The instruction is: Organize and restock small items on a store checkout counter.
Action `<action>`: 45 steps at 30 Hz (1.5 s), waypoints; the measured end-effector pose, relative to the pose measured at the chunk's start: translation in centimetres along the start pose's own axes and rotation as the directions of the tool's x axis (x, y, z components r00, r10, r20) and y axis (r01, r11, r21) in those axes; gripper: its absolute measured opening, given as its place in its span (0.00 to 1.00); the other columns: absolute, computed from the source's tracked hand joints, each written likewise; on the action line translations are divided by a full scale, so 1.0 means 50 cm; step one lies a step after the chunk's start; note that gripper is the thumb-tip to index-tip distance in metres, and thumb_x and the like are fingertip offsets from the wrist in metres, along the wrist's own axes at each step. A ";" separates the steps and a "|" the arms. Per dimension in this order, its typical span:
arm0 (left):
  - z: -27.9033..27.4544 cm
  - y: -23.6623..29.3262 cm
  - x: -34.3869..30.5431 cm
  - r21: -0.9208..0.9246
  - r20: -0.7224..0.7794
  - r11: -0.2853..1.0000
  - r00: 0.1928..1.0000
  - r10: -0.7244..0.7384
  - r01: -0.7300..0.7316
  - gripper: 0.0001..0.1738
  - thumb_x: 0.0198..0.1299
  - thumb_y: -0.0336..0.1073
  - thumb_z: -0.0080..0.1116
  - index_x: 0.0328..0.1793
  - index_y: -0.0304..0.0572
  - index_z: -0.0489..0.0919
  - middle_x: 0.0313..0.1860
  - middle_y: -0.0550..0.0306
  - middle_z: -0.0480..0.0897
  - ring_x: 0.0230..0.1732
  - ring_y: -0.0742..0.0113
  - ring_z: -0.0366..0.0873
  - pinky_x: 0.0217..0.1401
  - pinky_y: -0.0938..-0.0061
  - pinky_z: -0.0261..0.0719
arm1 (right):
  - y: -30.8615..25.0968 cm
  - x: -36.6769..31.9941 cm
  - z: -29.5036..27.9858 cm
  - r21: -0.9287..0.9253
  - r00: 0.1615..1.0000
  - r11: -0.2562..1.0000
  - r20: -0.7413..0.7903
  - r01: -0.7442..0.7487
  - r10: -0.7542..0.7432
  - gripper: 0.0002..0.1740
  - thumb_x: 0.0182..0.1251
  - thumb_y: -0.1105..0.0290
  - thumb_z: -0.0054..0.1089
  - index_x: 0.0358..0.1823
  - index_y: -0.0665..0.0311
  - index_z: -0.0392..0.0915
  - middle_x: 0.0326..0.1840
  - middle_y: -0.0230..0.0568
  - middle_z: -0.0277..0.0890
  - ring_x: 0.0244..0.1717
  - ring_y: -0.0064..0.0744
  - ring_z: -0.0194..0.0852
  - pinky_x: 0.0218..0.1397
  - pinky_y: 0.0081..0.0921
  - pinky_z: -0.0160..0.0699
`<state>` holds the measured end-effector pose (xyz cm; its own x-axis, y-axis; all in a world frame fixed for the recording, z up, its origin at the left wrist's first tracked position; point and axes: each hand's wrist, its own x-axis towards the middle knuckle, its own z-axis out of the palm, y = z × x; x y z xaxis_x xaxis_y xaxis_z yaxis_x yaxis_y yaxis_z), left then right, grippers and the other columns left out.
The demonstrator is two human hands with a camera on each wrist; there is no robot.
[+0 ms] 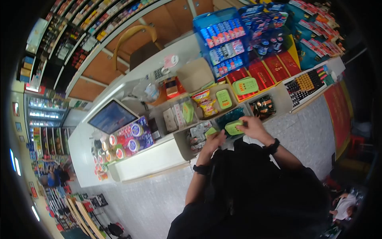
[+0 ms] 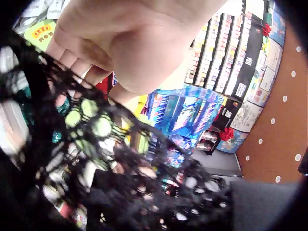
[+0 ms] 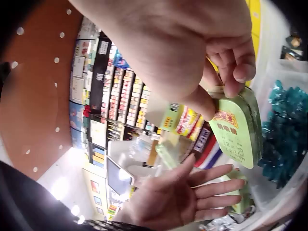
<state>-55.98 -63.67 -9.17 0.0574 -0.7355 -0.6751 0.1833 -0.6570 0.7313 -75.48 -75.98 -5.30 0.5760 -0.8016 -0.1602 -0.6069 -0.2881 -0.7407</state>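
At the left of the counter stands a tilted screen [image 1: 111, 116], with a display of round cans [image 1: 129, 141] just in front of it. To their right comes a row of open cardboard compartments [image 1: 181, 145] that hold small packets. Over these the left hand [image 1: 215, 140] lies palm up, its fingers [image 3: 219, 185] straight and slightly spread, holding nothing. Another green piece shows just under the fingertips, though contact cannot be told. Just to the right, the green tin [image 3: 238, 132] hangs tilted above the compartment of teal sweets [image 3: 286, 130], pinched at its upper edge between the thumb and curled fingers of the right hand [image 1: 250, 125]. Further right and behind, two more green tins [image 1: 245, 85] lie on red boxes, beside a tray of dark packets [image 1: 262, 106]. Judging from how things lie, the handling is midway: the tin is lifted clear and rests in no compartment and in neither palm, so setting it down or passing it over is yet to be done.
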 end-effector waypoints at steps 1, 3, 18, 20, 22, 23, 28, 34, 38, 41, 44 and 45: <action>0.008 -0.002 0.010 0.066 0.036 0.995 0.996 -0.080 0.078 0.34 0.69 0.60 0.53 0.60 0.31 0.77 0.51 0.51 0.84 0.46 0.65 0.81 0.49 0.73 0.79 | 0.023 0.005 0.018 -0.023 0.999 0.999 0.012 -0.030 0.030 0.22 0.56 0.57 0.72 0.45 0.65 0.83 0.34 0.51 0.83 0.35 0.45 0.84 0.39 0.35 0.80; 0.026 0.000 0.020 0.118 0.047 0.991 0.997 -0.062 0.056 0.36 0.68 0.61 0.53 0.61 0.32 0.76 0.53 0.50 0.83 0.46 0.64 0.81 0.49 0.72 0.79 | 0.066 0.018 0.045 -0.040 0.997 0.997 0.051 -0.059 0.061 0.23 0.56 0.56 0.72 0.46 0.66 0.83 0.38 0.52 0.83 0.39 0.46 0.84 0.43 0.36 0.80; 0.082 -0.035 -0.038 0.042 -0.250 0.993 0.964 -0.094 0.108 0.26 0.71 0.53 0.51 0.50 0.33 0.82 0.23 0.66 0.72 0.22 0.77 0.70 0.25 0.78 0.69 | 0.206 0.038 0.141 0.093 0.991 0.989 0.082 -0.116 0.108 0.21 0.62 0.54 0.63 0.34 0.69 0.81 0.32 0.56 0.81 0.37 0.61 0.79 0.42 0.50 0.77; 0.082 -0.034 -0.041 0.030 -0.272 0.996 0.959 -0.077 0.088 0.26 0.72 0.52 0.51 0.50 0.32 0.82 0.22 0.66 0.72 0.22 0.77 0.70 0.25 0.78 0.69 | 0.207 0.032 0.142 0.048 0.995 0.996 0.072 -0.071 0.067 0.20 0.62 0.55 0.62 0.33 0.69 0.80 0.31 0.56 0.80 0.36 0.61 0.79 0.42 0.50 0.76; 0.077 -0.036 -0.046 0.048 -0.292 0.996 0.954 -0.061 0.078 0.26 0.71 0.53 0.51 0.50 0.33 0.82 0.23 0.65 0.73 0.22 0.76 0.71 0.25 0.78 0.70 | 0.170 0.026 0.117 -0.024 0.996 0.998 0.076 -0.050 0.052 0.19 0.63 0.57 0.61 0.32 0.70 0.80 0.31 0.57 0.80 0.38 0.58 0.79 0.43 0.49 0.77; 0.073 -0.039 -0.049 0.057 -0.302 0.996 0.952 -0.054 0.075 0.27 0.71 0.54 0.52 0.49 0.33 0.83 0.23 0.65 0.73 0.23 0.76 0.72 0.25 0.78 0.70 | 0.170 0.030 0.124 -0.027 0.996 0.999 0.079 -0.038 0.040 0.19 0.63 0.57 0.61 0.32 0.70 0.80 0.31 0.57 0.80 0.38 0.58 0.79 0.43 0.49 0.77; 0.060 -0.032 -0.067 0.099 -0.337 0.994 0.941 -0.003 0.039 0.28 0.70 0.55 0.52 0.51 0.33 0.83 0.26 0.60 0.77 0.25 0.74 0.74 0.27 0.77 0.71 | 0.159 0.017 0.130 -0.168 0.996 0.986 0.078 -0.024 0.038 0.24 0.60 0.54 0.65 0.43 0.72 0.83 0.37 0.61 0.81 0.44 0.57 0.80 0.47 0.47 0.78; 0.044 -0.050 -0.066 0.039 -0.297 0.999 0.955 -0.019 0.032 0.27 0.71 0.54 0.51 0.50 0.35 0.84 0.27 0.60 0.76 0.25 0.74 0.73 0.26 0.77 0.71 | 0.128 0.002 0.099 -0.095 0.999 0.995 -0.033 -0.017 0.014 0.21 0.59 0.58 0.66 0.43 0.71 0.82 0.36 0.55 0.82 0.40 0.52 0.80 0.45 0.44 0.79; 0.030 -0.091 -0.042 0.063 -0.248 0.997 0.969 -0.019 0.036 0.30 0.69 0.59 0.51 0.49 0.35 0.84 0.26 0.58 0.78 0.25 0.71 0.75 0.28 0.75 0.73 | 0.006 0.012 -0.013 0.089 0.956 0.996 -0.292 0.003 0.023 0.18 0.60 0.67 0.67 0.50 0.65 0.80 0.36 0.47 0.77 0.32 0.44 0.77 0.40 0.37 0.77; 0.031 -0.085 -0.044 0.094 -0.213 0.995 0.977 0.008 0.012 0.31 0.68 0.60 0.51 0.48 0.34 0.84 0.26 0.58 0.78 0.25 0.70 0.75 0.29 0.74 0.73 | -0.053 0.031 -0.089 -0.050 0.838 0.991 -0.530 0.126 -0.133 0.23 0.58 0.70 0.68 0.56 0.60 0.76 0.41 0.41 0.69 0.33 0.41 0.72 0.40 0.39 0.75; 0.030 -0.076 -0.039 0.055 -0.191 0.998 0.981 0.026 -0.016 0.31 0.68 0.60 0.51 0.47 0.34 0.85 0.26 0.59 0.78 0.26 0.71 0.74 0.30 0.75 0.72 | -0.049 0.072 -0.139 -0.152 0.813 0.978 -0.545 0.141 -0.202 0.34 0.55 0.71 0.70 0.65 0.59 0.70 0.56 0.48 0.67 0.53 0.48 0.72 0.55 0.39 0.74; 0.033 -0.064 -0.039 0.064 -0.191 0.998 0.981 0.032 -0.020 0.31 0.68 0.60 0.51 0.47 0.34 0.85 0.26 0.59 0.78 0.26 0.71 0.74 0.30 0.75 0.72 | -0.050 0.086 -0.154 -0.198 0.790 0.963 -0.553 0.184 -0.265 0.37 0.53 0.71 0.71 0.67 0.59 0.67 0.60 0.51 0.65 0.60 0.52 0.70 0.61 0.40 0.73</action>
<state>-58.27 -60.42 -10.04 0.2498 -0.7107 -0.6577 0.1193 -0.6514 0.7493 -75.69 -82.73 0.89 0.3127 -0.8466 0.4306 -0.5867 -0.5287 -0.6134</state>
